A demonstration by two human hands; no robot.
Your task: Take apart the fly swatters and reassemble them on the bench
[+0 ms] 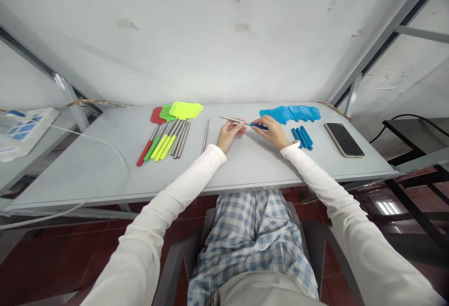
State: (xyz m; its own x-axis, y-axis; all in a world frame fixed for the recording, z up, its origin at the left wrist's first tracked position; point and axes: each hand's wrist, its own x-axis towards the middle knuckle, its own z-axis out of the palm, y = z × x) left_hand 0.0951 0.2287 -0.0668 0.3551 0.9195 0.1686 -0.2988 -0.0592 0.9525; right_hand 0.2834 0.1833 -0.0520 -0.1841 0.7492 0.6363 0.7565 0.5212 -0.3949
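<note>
My left hand (229,134) is closed around a thin metal rod (225,118), held nearly level above the table. A blue handle grip (261,127) lies in line with the rod's right end, and the fingers of my right hand (274,133) close on it. How far the rod sits inside the grip cannot be made out. Left of my left hand, a single metal rod (205,135) lies on the table. Several loose blue handle grips (302,137) lie to the right of my right hand, with blue fly swatter heads (289,113) behind them.
Fly swatters with yellow (185,109), green (167,112) and red (157,115) heads lie at the left, with loose metal tubes (181,140) alongside. A phone (344,139) rests at the right. A white cable (117,151) crosses the table's (245,172) left end.
</note>
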